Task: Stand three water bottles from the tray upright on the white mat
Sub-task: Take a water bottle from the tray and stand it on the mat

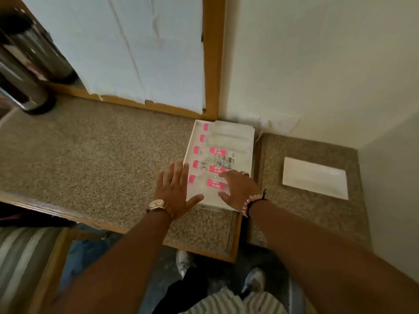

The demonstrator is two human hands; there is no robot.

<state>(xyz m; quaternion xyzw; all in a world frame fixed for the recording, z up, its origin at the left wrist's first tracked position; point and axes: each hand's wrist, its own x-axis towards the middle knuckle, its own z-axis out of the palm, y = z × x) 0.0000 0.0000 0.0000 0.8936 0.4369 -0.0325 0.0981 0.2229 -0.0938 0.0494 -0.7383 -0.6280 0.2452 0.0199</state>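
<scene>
A white tray (pixel 248 141) sits in the counter's back corner with several clear water bottles lying on their sides, pink caps to the left. The nearest bottle (pixel 205 185) has a pink label. My left hand (pixel 173 190) is spread open at the tray's near left edge, fingers over the counter and thumb toward the tray. My right hand (pixel 238 189) hovers open over the nearest bottle's right half, fingers apart, holding nothing. The white mat (pixel 315 177) lies flat on the lower counter section to the right of the tray, with nothing on it.
Speckled granite counter (pixel 102 155) stretches left. Two dark metal flasks (pixel 29 64) stand at the far left. A wood-framed covered window (pixel 136 48) and a wall back the counter. A gap (pixel 258 159) separates the two counter sections.
</scene>
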